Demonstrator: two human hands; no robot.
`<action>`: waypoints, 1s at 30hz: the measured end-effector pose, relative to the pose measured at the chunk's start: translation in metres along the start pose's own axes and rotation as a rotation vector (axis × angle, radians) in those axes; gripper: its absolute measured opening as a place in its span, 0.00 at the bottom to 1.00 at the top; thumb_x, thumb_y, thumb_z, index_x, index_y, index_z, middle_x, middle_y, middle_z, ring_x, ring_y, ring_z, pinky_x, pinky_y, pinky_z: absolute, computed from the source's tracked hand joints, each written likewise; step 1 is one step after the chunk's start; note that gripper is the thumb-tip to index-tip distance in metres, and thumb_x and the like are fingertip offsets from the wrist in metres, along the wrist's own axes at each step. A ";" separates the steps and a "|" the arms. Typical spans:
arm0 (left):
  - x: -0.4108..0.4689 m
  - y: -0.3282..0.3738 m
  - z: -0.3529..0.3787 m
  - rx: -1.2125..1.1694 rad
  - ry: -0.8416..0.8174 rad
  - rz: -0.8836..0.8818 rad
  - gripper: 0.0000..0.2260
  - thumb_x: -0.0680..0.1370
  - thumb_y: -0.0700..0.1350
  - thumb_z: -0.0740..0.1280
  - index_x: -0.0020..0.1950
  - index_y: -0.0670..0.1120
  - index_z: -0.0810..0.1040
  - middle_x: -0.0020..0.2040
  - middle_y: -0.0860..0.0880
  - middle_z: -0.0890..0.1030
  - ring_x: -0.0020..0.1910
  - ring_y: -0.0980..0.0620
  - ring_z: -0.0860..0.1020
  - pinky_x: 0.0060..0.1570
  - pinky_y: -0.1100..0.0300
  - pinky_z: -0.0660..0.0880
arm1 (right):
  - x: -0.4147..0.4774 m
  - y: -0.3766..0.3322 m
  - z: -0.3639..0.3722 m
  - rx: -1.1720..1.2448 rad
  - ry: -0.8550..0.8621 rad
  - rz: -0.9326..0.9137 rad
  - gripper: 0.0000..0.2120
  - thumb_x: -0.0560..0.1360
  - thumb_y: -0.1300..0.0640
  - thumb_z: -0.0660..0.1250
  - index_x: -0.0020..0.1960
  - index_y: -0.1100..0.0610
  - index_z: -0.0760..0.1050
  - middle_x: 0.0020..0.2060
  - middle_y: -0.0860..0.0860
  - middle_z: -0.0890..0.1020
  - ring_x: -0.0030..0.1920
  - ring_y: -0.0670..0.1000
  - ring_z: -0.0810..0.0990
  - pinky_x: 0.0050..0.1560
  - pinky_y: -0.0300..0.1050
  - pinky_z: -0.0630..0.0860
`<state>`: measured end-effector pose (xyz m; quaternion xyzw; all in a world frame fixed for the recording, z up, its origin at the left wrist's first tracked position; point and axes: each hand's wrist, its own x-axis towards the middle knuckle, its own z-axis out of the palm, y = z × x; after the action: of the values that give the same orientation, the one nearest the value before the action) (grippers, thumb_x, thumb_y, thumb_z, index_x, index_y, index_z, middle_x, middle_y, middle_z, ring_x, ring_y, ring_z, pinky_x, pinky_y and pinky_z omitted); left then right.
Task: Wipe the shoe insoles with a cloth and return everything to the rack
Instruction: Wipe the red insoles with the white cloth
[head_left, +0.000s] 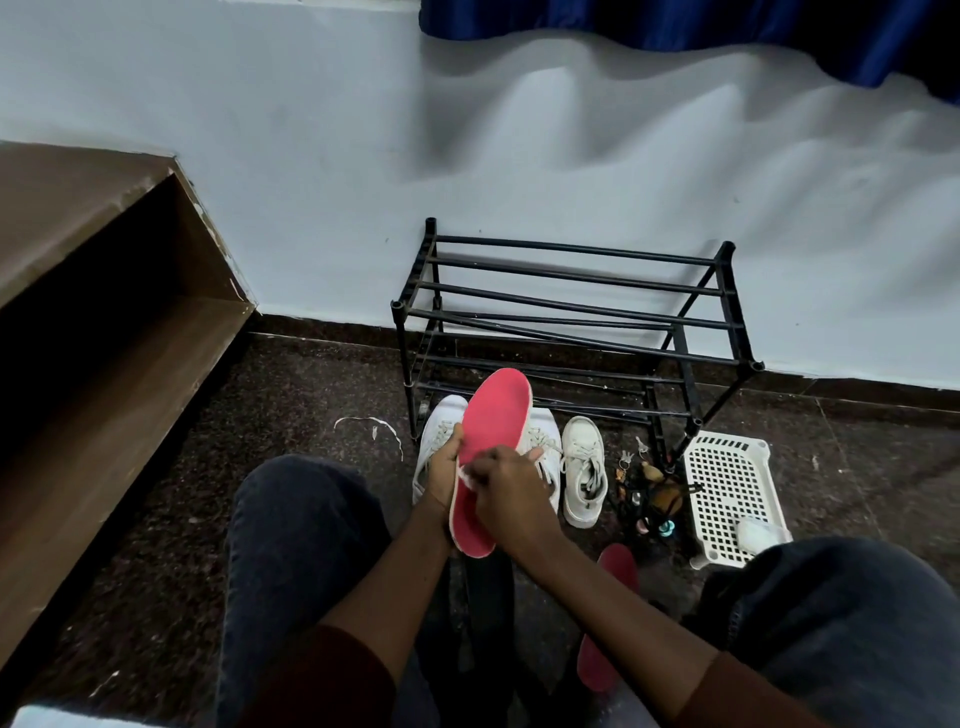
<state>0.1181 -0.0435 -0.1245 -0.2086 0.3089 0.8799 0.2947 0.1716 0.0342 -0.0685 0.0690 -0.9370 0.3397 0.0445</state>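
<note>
Open floor (311, 395) lies left of the black rack (571, 306); white shoes (584, 467) and a basket (727, 488) crowd its front. The left hand (444, 467) grips the pink insole (493, 426) by its left edge, above the shoes. The right hand (506, 486) pinches a white cloth (466, 478) onto it.

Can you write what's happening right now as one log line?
step: wiping | left hand: holds red insole | right hand: presses cloth on it | shoes: on floor
</note>
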 end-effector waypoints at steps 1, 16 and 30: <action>-0.001 0.001 -0.001 0.000 0.000 -0.032 0.29 0.80 0.58 0.52 0.52 0.32 0.74 0.43 0.35 0.82 0.38 0.42 0.83 0.37 0.54 0.81 | -0.005 -0.002 0.001 0.005 0.004 -0.014 0.09 0.70 0.69 0.65 0.46 0.64 0.82 0.44 0.61 0.81 0.41 0.60 0.79 0.44 0.47 0.73; -0.004 -0.002 0.003 -0.026 -0.065 -0.086 0.25 0.80 0.59 0.52 0.61 0.41 0.75 0.54 0.41 0.79 0.53 0.43 0.79 0.61 0.50 0.69 | 0.035 0.020 -0.004 -0.031 0.103 0.019 0.08 0.72 0.69 0.64 0.48 0.66 0.81 0.45 0.61 0.80 0.42 0.60 0.79 0.41 0.43 0.70; -0.003 0.003 0.004 0.007 -0.066 -0.078 0.31 0.79 0.64 0.52 0.62 0.38 0.75 0.52 0.41 0.82 0.47 0.46 0.82 0.50 0.55 0.79 | -0.008 0.022 0.005 0.004 0.056 -0.166 0.07 0.64 0.69 0.67 0.39 0.62 0.82 0.37 0.56 0.80 0.34 0.55 0.79 0.35 0.43 0.74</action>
<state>0.1174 -0.0435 -0.1187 -0.1900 0.2938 0.8731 0.3395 0.1763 0.0481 -0.0873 0.1369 -0.9257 0.3386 0.0984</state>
